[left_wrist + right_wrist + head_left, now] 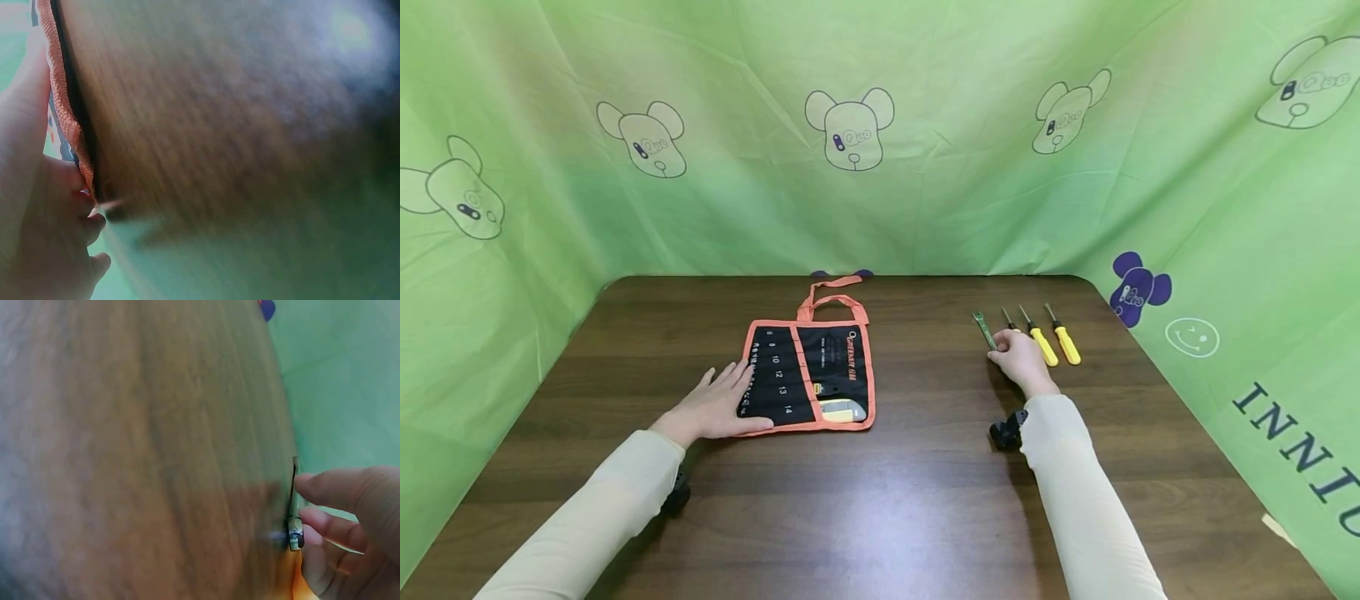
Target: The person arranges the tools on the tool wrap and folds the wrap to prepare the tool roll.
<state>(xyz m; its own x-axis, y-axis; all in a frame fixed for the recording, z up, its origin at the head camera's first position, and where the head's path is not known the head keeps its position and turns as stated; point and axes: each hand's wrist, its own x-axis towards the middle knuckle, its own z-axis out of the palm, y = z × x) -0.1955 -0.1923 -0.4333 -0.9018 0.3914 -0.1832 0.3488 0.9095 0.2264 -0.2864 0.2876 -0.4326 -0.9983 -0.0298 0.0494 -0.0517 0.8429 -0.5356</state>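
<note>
A black tool pouch [831, 367] with orange edging lies flat on the table, its left pockets numbered. Across its left edge rests my left hand [726, 406], fingers spread and straight. In the left wrist view, that hand [37, 187] lies along the orange edging [62, 100]. A yellow and grey utility knife [844, 410] sits in the lower right pocket. At the right, my right hand [1022, 360] pinches the near end of a small metal wrench [982, 327]. The right wrist view shows the fingers and thumb at the wrench [295, 534], low over the table.
Several yellow-handled screwdrivers [1065, 345] lie just right of my right hand, one partly hidden by it. An orange strap [833, 300] extends from the pouch's far side. Green printed cloth [955, 208] hangs behind and beside the brown wooden table [917, 492].
</note>
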